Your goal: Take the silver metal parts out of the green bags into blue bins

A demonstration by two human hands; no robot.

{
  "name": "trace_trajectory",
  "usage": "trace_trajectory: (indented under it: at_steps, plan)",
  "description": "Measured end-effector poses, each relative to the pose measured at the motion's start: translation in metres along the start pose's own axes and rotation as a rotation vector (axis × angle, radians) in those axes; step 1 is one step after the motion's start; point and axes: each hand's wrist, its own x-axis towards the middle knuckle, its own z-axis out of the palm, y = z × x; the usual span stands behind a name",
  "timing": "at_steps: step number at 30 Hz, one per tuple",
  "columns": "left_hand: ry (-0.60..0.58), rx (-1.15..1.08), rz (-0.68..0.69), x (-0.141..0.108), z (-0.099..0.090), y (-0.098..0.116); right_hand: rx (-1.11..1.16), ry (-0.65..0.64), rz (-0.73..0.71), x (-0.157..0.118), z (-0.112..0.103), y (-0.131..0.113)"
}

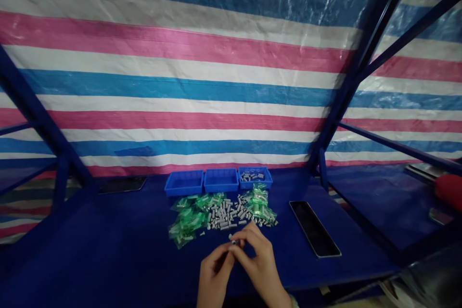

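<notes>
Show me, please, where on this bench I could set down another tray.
Bare blue bench lies left of the green plastic bags, and between the metal cylinders and the black tablet. It is crowded at the blue trays and around the left hand and right hand.

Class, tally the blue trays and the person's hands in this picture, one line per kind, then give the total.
Blue plastic trays: 3
Left hand and right hand: 2
Total: 5
</notes>
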Motion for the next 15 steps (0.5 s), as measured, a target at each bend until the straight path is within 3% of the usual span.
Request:
trace_trajectory:
  at_steps: [5,9,15]
  plan:
    - [0.056,-0.138,-0.106,-0.002,0.002,0.002,0.015,0.013,0.032,0.003,-0.003,0.004]
    - [0.155,-0.059,0.008,-0.004,-0.003,0.006,0.203,0.042,0.199,0.002,-0.005,0.015]
    - [0.111,0.076,0.165,-0.004,-0.002,0.012,0.600,0.017,0.307,-0.008,0.013,0.027]
